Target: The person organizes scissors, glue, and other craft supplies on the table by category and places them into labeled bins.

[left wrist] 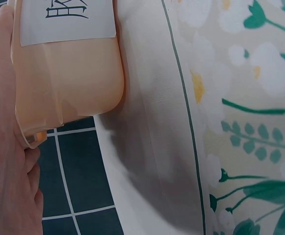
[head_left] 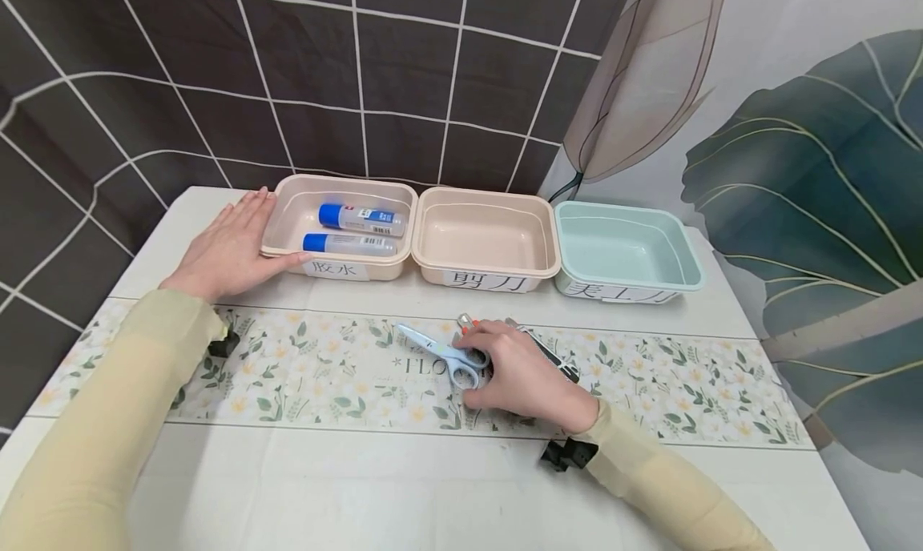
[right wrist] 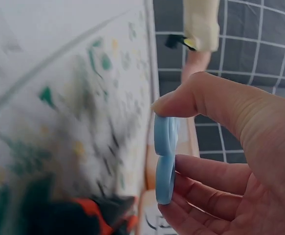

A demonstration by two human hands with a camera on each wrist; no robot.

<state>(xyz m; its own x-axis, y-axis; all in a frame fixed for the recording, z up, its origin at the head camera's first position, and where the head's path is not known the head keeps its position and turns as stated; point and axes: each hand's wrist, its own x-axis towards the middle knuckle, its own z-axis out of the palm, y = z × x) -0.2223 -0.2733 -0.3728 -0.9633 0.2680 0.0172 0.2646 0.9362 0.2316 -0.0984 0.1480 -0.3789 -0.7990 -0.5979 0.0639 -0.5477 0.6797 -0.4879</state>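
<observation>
My right hand pinches light blue scissors by their finger loops, above the floral strip. The right wrist view has the thumb on one edge of the loops and fingertips on the other, with the blades hidden. My left hand lies against the left end of a beige bin, fingers extended along its side and thumb on the front rim. Inside that bin are two blue-capped glue bottles. Partly hidden by my right hand is an orange-and-black item, blurred in the right wrist view.
A second beige bin and a mint green bin stand in the same row, all with labels in front. A black-and-white item lies beyond my right hand. Dark tiled cloth hangs behind the table.
</observation>
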